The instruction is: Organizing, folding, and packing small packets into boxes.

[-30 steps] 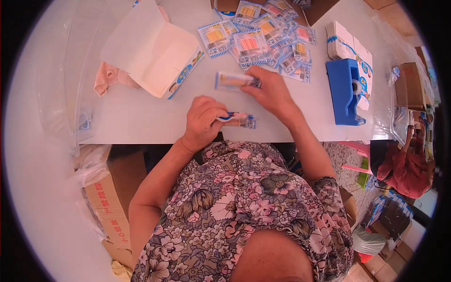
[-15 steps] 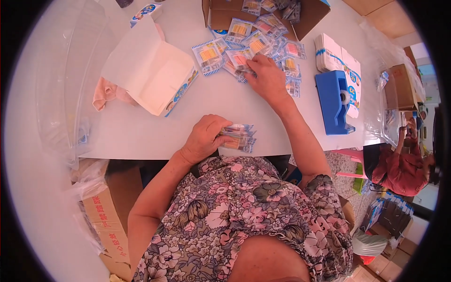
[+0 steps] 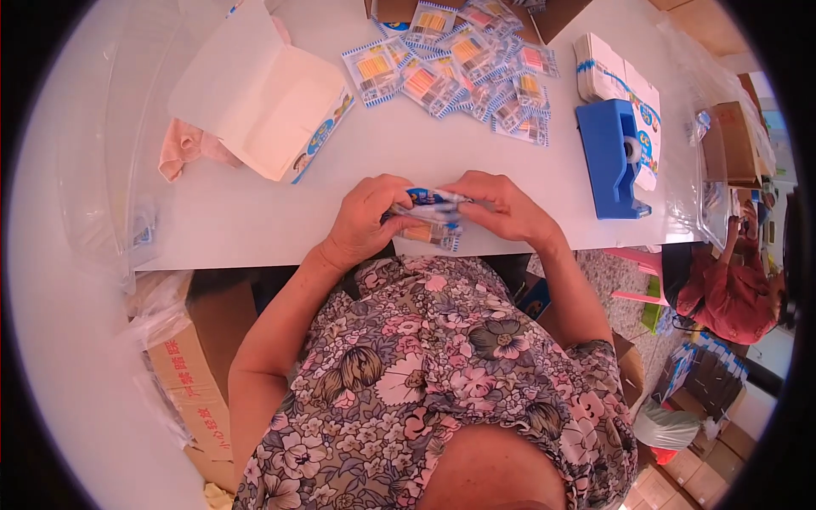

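Note:
Near the table's front edge, my left hand (image 3: 367,216) is closed around a small stack of clear packets (image 3: 431,235) with blue striped edges and coloured sticks inside. My right hand (image 3: 508,207) pinches the end of another packet (image 3: 429,199), blurred a little, at the top of that stack. Both hands meet over the packets, thumbs toward each other. Beyond them lies a loose heap of similar packets (image 3: 432,83), with yellow, orange or pink contents. To the left of the heap an open white carton (image 3: 285,110) with a blue printed side lies tilted, its lid folded back.
A blue tape dispenser (image 3: 605,161) stands on the right, beside a stack of folded white cartons (image 3: 605,72). A brown cardboard box (image 3: 561,15) is at the far edge. A pink cloth (image 3: 191,146) lies by the carton. Another person (image 3: 727,289) sits at far right.
My right hand has come back from the heap with a packet and joined my left hand at the stack. The view has shifted slightly.

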A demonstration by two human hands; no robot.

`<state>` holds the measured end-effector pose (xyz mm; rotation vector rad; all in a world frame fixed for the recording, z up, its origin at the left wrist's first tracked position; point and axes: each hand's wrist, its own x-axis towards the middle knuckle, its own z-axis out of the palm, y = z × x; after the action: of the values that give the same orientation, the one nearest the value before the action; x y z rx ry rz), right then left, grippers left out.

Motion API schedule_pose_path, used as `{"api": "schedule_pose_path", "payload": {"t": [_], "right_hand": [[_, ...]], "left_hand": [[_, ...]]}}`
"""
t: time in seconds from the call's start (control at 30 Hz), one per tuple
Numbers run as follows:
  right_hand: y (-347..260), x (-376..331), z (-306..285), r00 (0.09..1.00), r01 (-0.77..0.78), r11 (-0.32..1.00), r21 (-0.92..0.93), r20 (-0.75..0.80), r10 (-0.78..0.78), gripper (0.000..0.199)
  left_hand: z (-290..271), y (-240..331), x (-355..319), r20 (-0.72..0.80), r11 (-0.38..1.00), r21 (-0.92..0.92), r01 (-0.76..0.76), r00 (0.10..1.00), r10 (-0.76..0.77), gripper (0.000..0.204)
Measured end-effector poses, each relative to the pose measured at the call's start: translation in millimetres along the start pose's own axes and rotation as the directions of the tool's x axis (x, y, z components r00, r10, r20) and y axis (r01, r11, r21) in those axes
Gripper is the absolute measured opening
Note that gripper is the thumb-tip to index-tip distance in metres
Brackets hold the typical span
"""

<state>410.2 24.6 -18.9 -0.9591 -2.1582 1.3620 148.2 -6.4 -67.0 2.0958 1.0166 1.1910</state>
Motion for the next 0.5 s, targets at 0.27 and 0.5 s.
{"api": "schedule_pose_path", "payload": {"t": [0.27,0.5], "right_hand": [[-19,4,7,0.97,0.0,0.958,-0.287,-0.232,-0.069,0.057],[0,1,12,0.955,-0.01,0.971,-0.238,-0.289,-0.061,0.06]], "left_hand": [[4,6,12,-0.059,0.996,-0.09,0.01,0.998,-0.016,0.044],[4,5,12,0.064,0.972,-0.15,0.182,0.983,-0.174,0.066]]}}
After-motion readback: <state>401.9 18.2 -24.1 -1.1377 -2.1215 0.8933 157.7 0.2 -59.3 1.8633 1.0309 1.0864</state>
